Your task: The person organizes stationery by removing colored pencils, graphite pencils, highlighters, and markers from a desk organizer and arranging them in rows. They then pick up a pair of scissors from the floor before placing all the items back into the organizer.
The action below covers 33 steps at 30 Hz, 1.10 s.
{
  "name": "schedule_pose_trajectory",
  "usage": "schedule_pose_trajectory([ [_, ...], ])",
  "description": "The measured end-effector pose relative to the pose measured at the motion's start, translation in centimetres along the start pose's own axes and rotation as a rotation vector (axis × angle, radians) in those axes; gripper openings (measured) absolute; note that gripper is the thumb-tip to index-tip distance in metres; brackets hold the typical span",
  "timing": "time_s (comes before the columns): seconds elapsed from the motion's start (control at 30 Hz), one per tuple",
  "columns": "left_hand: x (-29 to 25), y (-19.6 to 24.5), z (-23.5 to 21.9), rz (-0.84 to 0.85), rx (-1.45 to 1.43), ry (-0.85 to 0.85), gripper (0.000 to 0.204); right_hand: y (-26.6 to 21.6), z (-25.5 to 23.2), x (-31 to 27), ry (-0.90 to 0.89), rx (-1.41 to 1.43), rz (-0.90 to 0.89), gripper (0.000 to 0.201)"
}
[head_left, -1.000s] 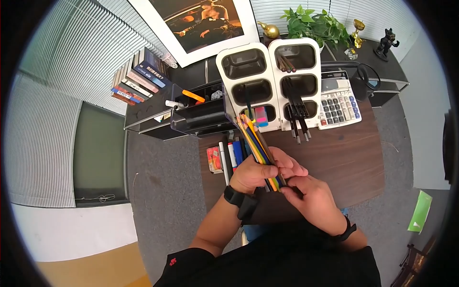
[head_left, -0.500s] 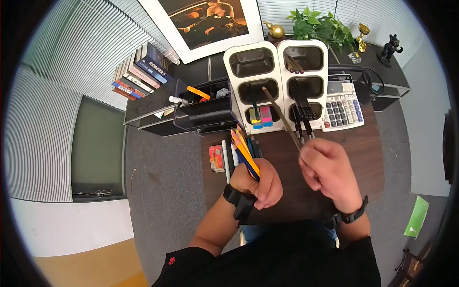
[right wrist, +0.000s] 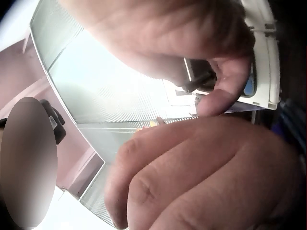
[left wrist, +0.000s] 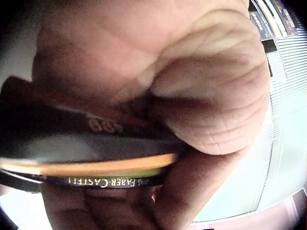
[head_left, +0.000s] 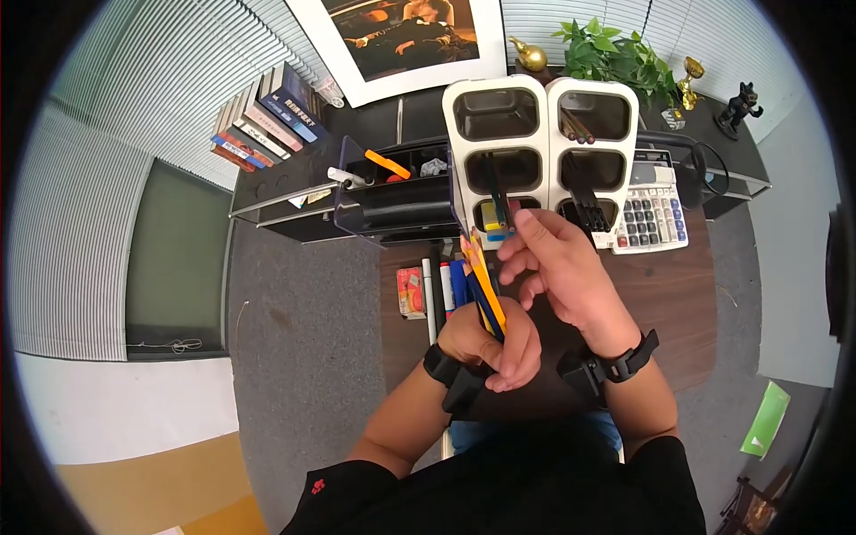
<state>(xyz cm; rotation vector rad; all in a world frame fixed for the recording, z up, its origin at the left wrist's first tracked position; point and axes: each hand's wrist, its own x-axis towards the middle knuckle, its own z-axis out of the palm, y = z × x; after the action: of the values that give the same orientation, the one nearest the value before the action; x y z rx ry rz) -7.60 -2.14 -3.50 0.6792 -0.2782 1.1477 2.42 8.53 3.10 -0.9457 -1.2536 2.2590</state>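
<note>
My left hand (head_left: 495, 349) grips a bundle of coloured pencils (head_left: 481, 281), their sharpened tips pointing up and away from me. The left wrist view shows the pencil barrels (left wrist: 105, 180) across the palm, one lettered Faber-Castell. Just right of those tips is my right hand (head_left: 566, 272), fingers spread and nothing held, over the front of a white organizer (head_left: 547, 147). Dark pencils (head_left: 496, 185) stand in its middle left compartment. Highlighters (head_left: 489, 219) sit in the front left one, partly hidden by the right hand.
Black pens (head_left: 584, 201) fill the right compartments, with brown-tipped pencils (head_left: 578, 130) behind. A calculator (head_left: 653, 214) lies at the right. Left of the organizer is a dark clear-sided box (head_left: 392, 214). Markers (head_left: 448, 290) and a red packet (head_left: 410, 292) lie on the table.
The right hand let go of a pencil, which now leans in the middle left compartment, and came back left toward the bundle. Its fingers have spread. The left hand keeps its grip.
</note>
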Motion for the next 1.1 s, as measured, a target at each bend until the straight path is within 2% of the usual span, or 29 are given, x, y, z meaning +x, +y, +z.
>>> schedule_pose_trajectory([
  [0.17,0.1,-0.1,-0.3,-0.017,-0.003,-0.034,0.013,0.3,0.2,1.7,-0.028,0.152,-0.003,0.046],
  [0.27,0.1,-0.1,-0.5,-0.023,0.003,-0.052,0.013,0.3,-0.1,2.6,-0.099,0.222,0.085,0.042],
  [0.43,0.1,0.0,-0.5,-0.064,0.013,-0.04,0.014,0.4,-0.2,3.4,-0.214,0.398,0.152,0.029],
  [0.67,-0.1,-0.1,-0.5,-0.079,0.036,-0.01,0.015,-0.3,0.3,3.4,-0.209,0.429,0.217,0.025],
  [0.77,0.0,0.0,-0.3,-0.094,0.046,-0.005,0.016,0.2,-0.3,4.1,-0.258,0.391,0.227,0.023],
  [0.87,0.0,0.0,-0.2,-0.096,0.023,0.016,0.011,0.3,-0.4,4.1,-0.288,0.403,0.207,0.026],
  [0.93,0.0,0.0,-0.2,-0.098,0.023,0.016,0.012,-0.1,0.0,3.5,-0.21,0.399,0.208,0.033],
  [1.03,0.0,0.0,-0.3,-0.093,0.035,0.003,0.016,-0.2,-1.1,2.8,-0.287,0.345,0.202,0.033],
  [1.1,0.0,-0.1,-0.2,-0.077,0.043,0.031,0.017,-0.1,-1.6,1.2,-0.246,0.319,0.196,0.033],
])
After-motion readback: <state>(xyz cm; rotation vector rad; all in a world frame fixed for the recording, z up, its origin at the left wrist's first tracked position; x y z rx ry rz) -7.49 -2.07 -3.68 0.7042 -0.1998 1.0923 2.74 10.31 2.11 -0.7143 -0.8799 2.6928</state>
